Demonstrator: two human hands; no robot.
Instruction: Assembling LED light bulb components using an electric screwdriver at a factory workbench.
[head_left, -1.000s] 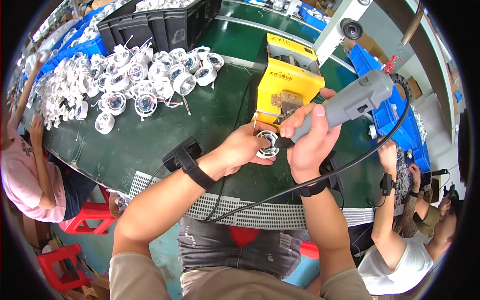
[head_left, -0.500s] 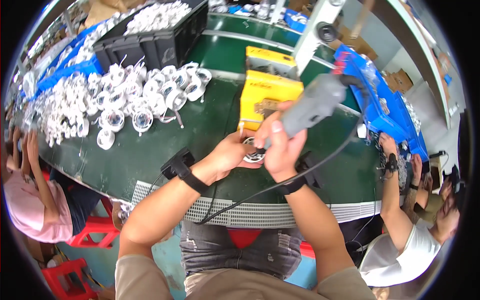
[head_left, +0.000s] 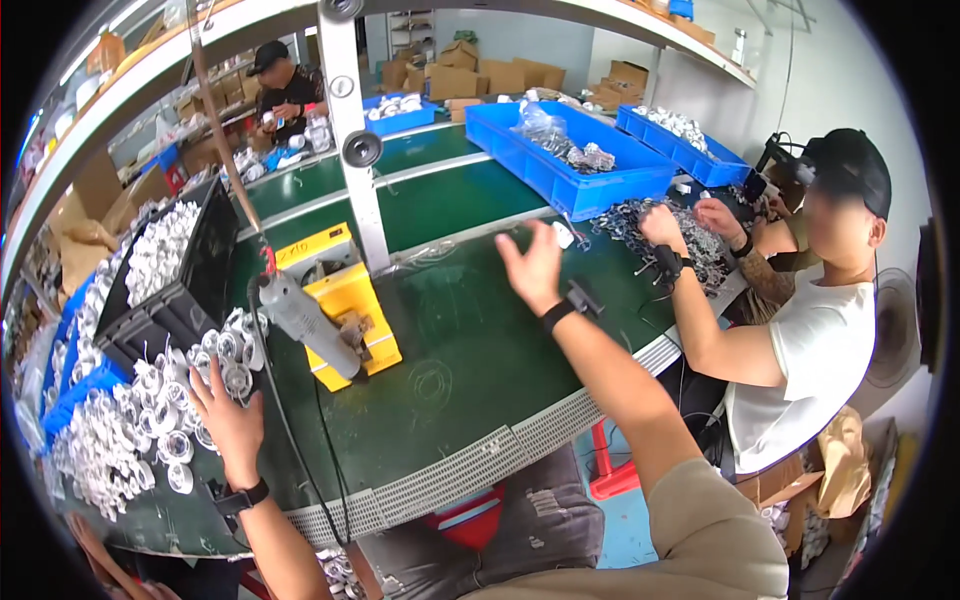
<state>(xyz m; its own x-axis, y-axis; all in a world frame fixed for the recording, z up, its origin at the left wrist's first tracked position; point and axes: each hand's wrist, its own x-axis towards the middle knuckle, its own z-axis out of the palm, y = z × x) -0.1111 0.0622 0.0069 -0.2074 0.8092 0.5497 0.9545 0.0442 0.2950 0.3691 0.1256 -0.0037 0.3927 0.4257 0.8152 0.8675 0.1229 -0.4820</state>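
Observation:
My left hand [head_left: 230,415] is open, its fingers spread beside a heap of round white lamp housings [head_left: 232,380] with clear faces. Out over the far right of the green table, my right hand [head_left: 533,268] is open too, thumb and fingers apart. Just past its fingertips is a small white part [head_left: 563,236]; whether it rests on the table or is in the air I cannot tell. A grey electric screwdriver [head_left: 308,322] hangs tip down in front of a yellow metal fixture [head_left: 375,318], touched by neither hand.
A black crate [head_left: 150,315] of small white parts stands at left. Blue bins [head_left: 560,180] line the far right, near a pile of dark wired parts [head_left: 675,245]. A co-worker in white [head_left: 800,340] sits at right. A post [head_left: 350,130] rises behind the fixture; black cables cross the table.
The view has turned to the right. My hands have parted: the right let go of the screwdriver and reached far right, the left moved to the lamp heap. The round white part is no longer between them.

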